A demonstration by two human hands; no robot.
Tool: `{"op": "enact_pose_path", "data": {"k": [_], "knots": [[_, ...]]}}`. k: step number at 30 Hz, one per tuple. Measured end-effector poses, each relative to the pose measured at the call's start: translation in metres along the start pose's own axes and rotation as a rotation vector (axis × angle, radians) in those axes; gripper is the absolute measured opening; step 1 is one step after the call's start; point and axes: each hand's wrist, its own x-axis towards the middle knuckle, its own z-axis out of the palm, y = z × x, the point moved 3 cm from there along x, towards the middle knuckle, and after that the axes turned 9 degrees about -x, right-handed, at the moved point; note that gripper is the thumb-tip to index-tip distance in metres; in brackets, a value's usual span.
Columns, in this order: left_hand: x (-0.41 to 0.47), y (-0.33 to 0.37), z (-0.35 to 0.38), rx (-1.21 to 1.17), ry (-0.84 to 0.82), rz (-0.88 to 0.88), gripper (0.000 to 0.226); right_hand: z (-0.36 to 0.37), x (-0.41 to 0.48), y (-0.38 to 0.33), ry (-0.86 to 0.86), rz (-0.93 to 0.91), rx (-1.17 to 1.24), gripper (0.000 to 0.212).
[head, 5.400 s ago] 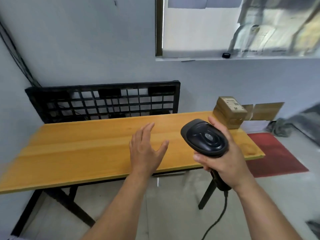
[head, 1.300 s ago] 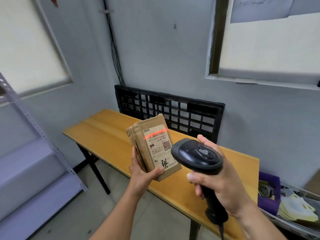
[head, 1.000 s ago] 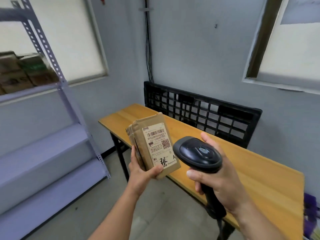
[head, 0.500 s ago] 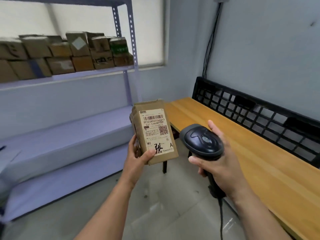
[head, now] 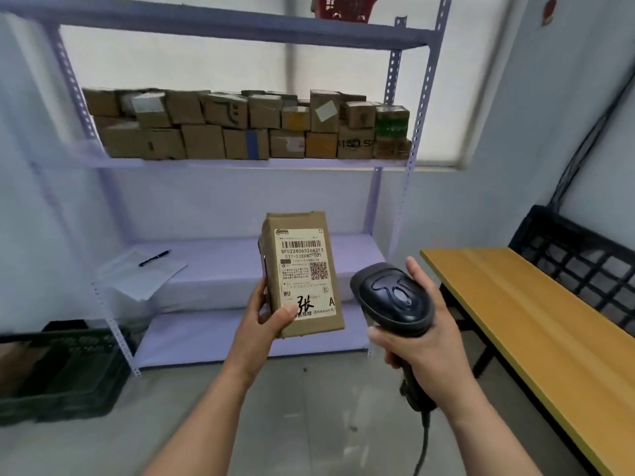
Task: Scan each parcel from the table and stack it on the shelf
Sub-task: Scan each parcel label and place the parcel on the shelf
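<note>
My left hand (head: 263, 319) grips a brown cardboard parcel (head: 302, 231) by its lower left corner, holding it upright with its white barcode label facing me. To its right, my right hand (head: 424, 345) grips the handle of a black barcode scanner (head: 391, 302) whose cable hangs down. Straight ahead stands the lavender metal shelf (head: 240, 163). Its middle level carries several stacked brown parcels (head: 247, 127). The wooden table (head: 536, 324) runs along the right side.
Papers (head: 144, 274) with a black pen (head: 154, 258) lie on the shelf's lower level. A black plastic crate (head: 62, 369) sits on the floor at the left. A black pallet (head: 580, 262) leans on the wall behind the table. A red basket (head: 345, 6) tops the shelf.
My view has swung left from the table to face the shelf. My left hand picked the parcel up, the scanner's red line crossed its label, and both hands now hold their items before the shelf.
</note>
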Motion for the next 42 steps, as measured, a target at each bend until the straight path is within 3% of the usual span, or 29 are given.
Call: {"op": "enact_pose_path", "data": {"k": [21, 32, 42], "knots": [[0.16, 0.038, -0.106, -0.001, 0.293, 0.08, 0.093, 0.126, 0.234, 0.013, -0.303, -0.134, 0.064, 0.099], [0.192, 0.072, -0.235, 0.015, 0.483, 0.11, 0.092, 0.258, 0.291, -0.003, -0.441, -0.18, 0.076, 0.1], [0.257, 0.151, -0.386, 0.06, 0.451, 0.154, 0.096, 0.408, 0.332, -0.055, -0.419, -0.192, 0.089, 0.101]]}}
